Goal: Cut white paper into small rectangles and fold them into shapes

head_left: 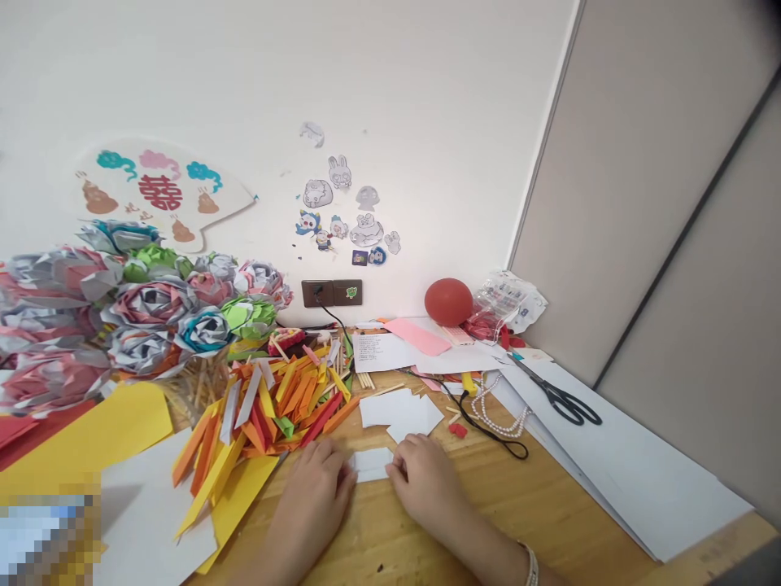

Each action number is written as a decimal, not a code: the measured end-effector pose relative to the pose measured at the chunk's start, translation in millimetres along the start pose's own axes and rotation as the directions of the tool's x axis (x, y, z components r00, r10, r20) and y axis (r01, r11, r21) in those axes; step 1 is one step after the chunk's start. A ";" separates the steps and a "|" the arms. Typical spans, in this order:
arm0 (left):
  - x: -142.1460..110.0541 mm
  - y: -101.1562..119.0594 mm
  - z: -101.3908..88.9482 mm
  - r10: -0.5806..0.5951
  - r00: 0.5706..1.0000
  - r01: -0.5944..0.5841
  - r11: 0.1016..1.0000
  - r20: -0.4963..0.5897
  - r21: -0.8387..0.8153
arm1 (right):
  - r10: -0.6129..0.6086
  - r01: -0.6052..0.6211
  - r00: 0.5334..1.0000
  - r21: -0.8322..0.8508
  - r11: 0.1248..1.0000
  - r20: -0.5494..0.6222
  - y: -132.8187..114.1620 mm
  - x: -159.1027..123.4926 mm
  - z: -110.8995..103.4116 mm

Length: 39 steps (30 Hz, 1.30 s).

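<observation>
A small white piece of paper [373,462], partly folded by its look, lies on the wooden table between my hands. Its left end is pinched by my left hand [320,486], fingers closed. At its right end my right hand [427,482] grips it between thumb and curled fingers. Just beyond, more white paper pieces [396,411] lie overlapping. Left of my hands spreads a heap of folded orange, yellow, red and white paper strips [274,403]. The undersides of my fingers are hidden.
Paper flowers [155,305] crowd the left side. A red balloon [448,301] rests by the wall. Black-handled scissors [565,399] lie on white sheets [647,456] at right. A black cord [488,427] and a bead string [503,423] lie nearer. Yellow paper [134,419] covers the left.
</observation>
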<state>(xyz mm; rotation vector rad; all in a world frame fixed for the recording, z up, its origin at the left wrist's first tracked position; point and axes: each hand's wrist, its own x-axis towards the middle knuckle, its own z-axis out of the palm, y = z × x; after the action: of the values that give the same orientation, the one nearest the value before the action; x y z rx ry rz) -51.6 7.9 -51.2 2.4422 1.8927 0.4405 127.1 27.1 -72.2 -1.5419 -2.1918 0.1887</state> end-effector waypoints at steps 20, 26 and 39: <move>3.6 1.7 -4.2 -0.126 0.992 0.127 0.991 0.020 -0.039 | -0.429 0.432 0.902 -0.164 0.887 0.051 4.9 -12.1 -15.5; 0.2 -1.9 -6.6 -0.128 0.992 0.127 0.990 -0.006 -0.064 | -0.315 0.323 0.943 -0.067 0.944 0.109 13.8 -15.0 -30.5; -9.1 -1.6 -2.9 0.023 0.994 -0.006 0.987 -0.109 0.158 | -0.315 0.327 0.943 -0.122 0.937 0.105 14.2 -15.2 -20.6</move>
<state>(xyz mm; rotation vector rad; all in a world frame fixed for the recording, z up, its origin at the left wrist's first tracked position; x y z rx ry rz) -55.9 -0.8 -50.6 2.5820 2.0278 0.4526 152.4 15.4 -63.3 -1.2357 -2.5322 -0.0033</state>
